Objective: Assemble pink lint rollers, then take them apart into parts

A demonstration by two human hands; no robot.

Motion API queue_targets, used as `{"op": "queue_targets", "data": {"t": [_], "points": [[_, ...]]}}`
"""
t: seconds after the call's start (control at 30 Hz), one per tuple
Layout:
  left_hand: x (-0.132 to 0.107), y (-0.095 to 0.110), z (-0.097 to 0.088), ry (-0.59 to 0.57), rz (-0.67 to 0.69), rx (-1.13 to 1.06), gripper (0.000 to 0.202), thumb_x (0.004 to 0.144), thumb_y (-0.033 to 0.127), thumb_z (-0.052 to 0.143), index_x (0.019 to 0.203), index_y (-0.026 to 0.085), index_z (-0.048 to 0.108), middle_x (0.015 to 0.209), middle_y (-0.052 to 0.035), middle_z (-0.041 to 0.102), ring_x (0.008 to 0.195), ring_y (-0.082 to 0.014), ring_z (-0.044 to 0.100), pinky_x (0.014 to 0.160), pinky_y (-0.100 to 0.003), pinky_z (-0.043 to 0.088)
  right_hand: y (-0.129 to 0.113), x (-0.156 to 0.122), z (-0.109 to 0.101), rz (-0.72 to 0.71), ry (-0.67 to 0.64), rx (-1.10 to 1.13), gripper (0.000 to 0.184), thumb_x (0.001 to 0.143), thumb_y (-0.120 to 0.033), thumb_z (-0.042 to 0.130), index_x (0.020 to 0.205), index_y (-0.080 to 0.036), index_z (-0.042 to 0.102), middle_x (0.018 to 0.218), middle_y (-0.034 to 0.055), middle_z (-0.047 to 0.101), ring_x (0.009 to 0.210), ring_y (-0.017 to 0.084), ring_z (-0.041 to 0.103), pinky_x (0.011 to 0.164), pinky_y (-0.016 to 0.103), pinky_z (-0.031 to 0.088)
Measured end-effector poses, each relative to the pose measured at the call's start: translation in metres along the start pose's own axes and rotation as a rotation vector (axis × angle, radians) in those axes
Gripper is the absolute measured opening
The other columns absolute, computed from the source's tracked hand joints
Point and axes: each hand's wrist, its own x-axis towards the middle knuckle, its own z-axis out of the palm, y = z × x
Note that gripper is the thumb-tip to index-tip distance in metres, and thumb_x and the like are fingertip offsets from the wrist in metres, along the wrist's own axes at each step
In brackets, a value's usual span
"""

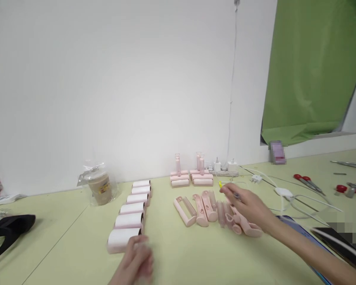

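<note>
My left hand is curled and smeared by motion beside the nearest white roll; whether it holds anything is unclear. A column of several such white rolls in pale pink holders runs away from it. My right hand is closed, fingers bent down, over a group of pink plastic parts. A small yellow tip shows at its fingertips; what it belongs to is hidden. Left of this hand lie a pink frame and pink handle-shaped pieces. Pink lint rollers stand at the wall.
A bagged cup stands at left, near a black strap-like item. White cables and an adapter lie at right, with red-handled pliers. A power strip sits at the wall. A blue-edged flat device lies under my right forearm.
</note>
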Motion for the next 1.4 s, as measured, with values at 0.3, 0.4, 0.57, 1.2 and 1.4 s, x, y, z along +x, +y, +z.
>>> {"op": "queue_targets", "data": {"t": [0.3,0.4,0.57,1.2,1.4], "points": [[0.106,-0.006,0.083,0.118,0.135,0.581,0.035,0.076,0.036,0.045,0.097,0.008,0.048,0.078,-0.0113,0.057,0.086,-0.0276,0.052,0.075,-0.035,0.037,0.022,0.032,0.066,0.09,0.061,-0.025,0.041,0.084,-0.049,0.028,0.072,-0.022,0.056,0.078,0.0032,0.057,0.066,0.019,0.058,0.055,0.025,0.039],[0.112,-0.007,0.086,0.167,0.151,0.667,0.041,0.078,0.033,0.044,0.107,0.005,0.045,0.095,-0.0178,0.056,0.102,-0.0316,0.044,0.083,-0.037,0.031,0.029,0.032,0.059,0.118,0.076,-0.023,0.043,0.084,-0.05,0.026,0.074,-0.021,0.056,0.082,0.0044,0.059,0.068,0.02,0.059,0.057,0.027,0.04],[0.112,-0.019,0.096,0.164,0.175,0.72,0.055,0.08,0.041,0.038,0.116,-0.001,0.038,0.115,-0.0232,0.046,0.109,-0.0322,0.038,0.091,-0.036,0.024,0.037,0.056,0.042,0.188,0.07,0.006,0.047,0.088,-0.045,0.021,0.087,-0.017,0.059,0.08,0.0051,0.063,0.074,0.02,0.06,0.06,0.028,0.045],[0.11,-0.044,0.095,0.256,0.544,0.407,0.044,0.081,0.038,0.034,0.112,0.008,0.035,0.117,-0.0193,0.039,0.113,-0.0246,0.037,0.095,-0.035,0.027,0.011,0.135,0.062,0.301,0.13,0.051,0.025,0.085,-0.033,0.049,0.102,-0.015,0.053,0.098,0.0049,0.058,0.083,0.016,0.057,0.072,0.035,0.046],[0.067,-0.006,0.097,0.047,0.553,0.246,0.056,0.074,0.042,0.05,0.119,0.017,0.03,0.124,-0.0134,0.033,0.11,-0.0238,0.039,0.093,-0.036,0.03,-0.025,0.062,0.042,0.024,0.167,0.149,0.022,0.078,-0.039,0.049,0.09,-0.021,0.051,0.078,0.0002,0.061,0.071,0.017,0.058,0.059,0.023,0.04]]}}
